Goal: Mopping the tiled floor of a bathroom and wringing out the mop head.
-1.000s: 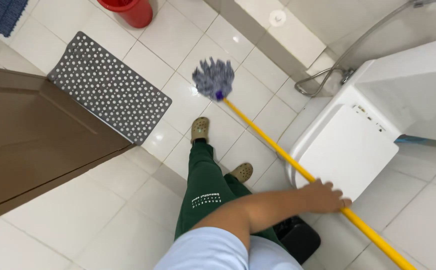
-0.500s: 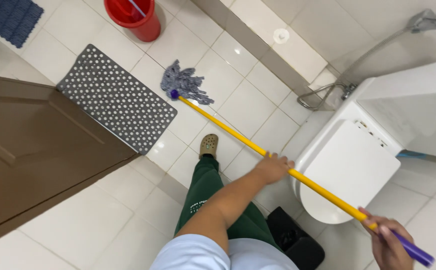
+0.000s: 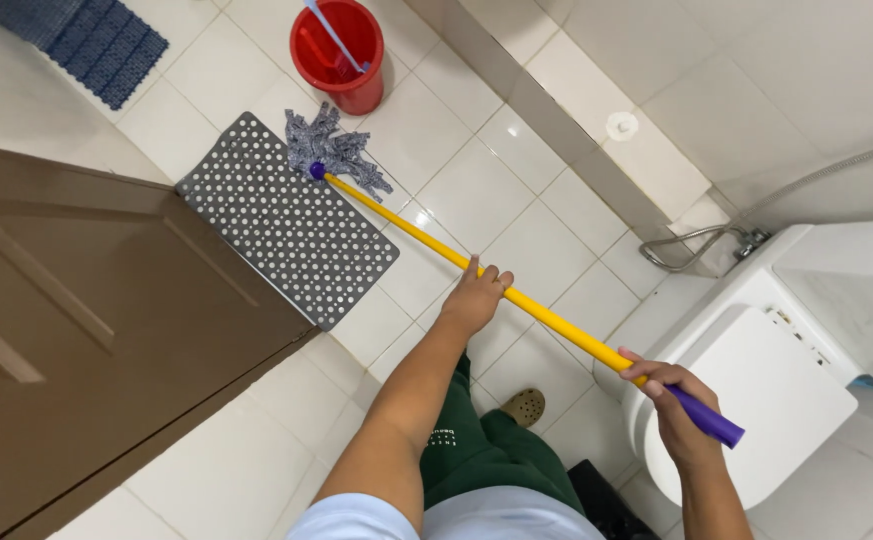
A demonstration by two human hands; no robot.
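The left hand (image 3: 475, 298) is wrapped around the middle of the one mop's yellow handle (image 3: 477, 275), fingers curled over the top of the pole. The right hand (image 3: 679, 405) is closed in a fist near the upper end, where the yellow gives way to a purple grip (image 3: 709, 421) that sticks out past the knuckles. The mop runs as a slant from lower right to upper left, and its grey string head (image 3: 332, 152) lies on the upper corner of a grey perforated mat (image 3: 287, 220), with some strands spilling onto the white tiled floor (image 3: 517, 200).

Just beyond the mop head stands one red bucket (image 3: 340, 45) with a light-coloured stick leaning in it. A second mat, blue (image 3: 97, 40), lies at the upper left edge. One brown door (image 3: 87, 330) fills the left side. To the right is one white toilet with its lid (image 3: 757, 395) shut, and behind it a metal hose (image 3: 717, 235) loops by the wall. Below the arms, green trousers (image 3: 487, 460) and one tan shoe (image 3: 525, 407) show.
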